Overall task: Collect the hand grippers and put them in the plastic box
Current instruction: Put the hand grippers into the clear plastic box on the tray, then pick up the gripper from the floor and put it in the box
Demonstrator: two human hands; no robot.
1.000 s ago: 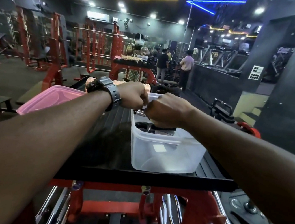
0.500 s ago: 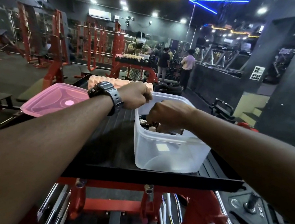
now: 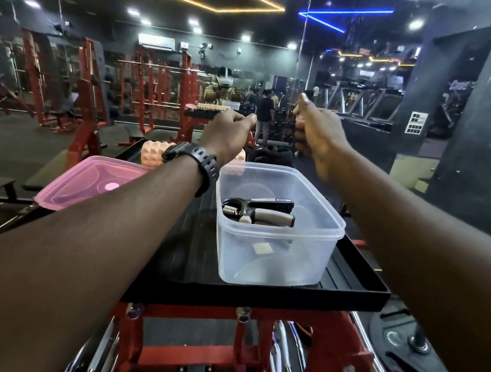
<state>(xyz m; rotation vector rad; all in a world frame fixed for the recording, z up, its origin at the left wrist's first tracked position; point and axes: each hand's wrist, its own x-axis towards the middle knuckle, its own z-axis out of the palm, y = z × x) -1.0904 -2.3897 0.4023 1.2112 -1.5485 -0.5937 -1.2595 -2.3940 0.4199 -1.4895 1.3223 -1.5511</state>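
Both my hands have come up and out of the plastic box (image 3: 280, 222) since a moment ago, when they were down at its rim, fists together over the grippers. Now they hang in the air above its far edge.

Head view, the only one I've got: my left hand (image 3: 226, 134), the one with the black watch (image 3: 192, 162), is loosely curled above the box's far left corner, fingers drawn in, and I see nothing held in it. My right hand (image 3: 316, 135) is raised above the far right corner, fingers bent and the thumb side up; it looks empty too, though the far side of the palm is hidden from me.

Down in the box, toward its left wall, lie the hand grippers (image 3: 258, 211): black and grey handles and one coiled spring showing. I count two, one laid against the other, but they overlap, so I won't swear to it.

One box, one pink lid (image 3: 87, 182) lying open side up just left of the box, one peach ridged roller (image 3: 152, 154) beyond the lid, all on the black platform (image 3: 351, 279).

My read: the drop is done and I'm pulling clear. I see no grippers outside the box, so next comes either a look around for more, or reaching left for the lid.
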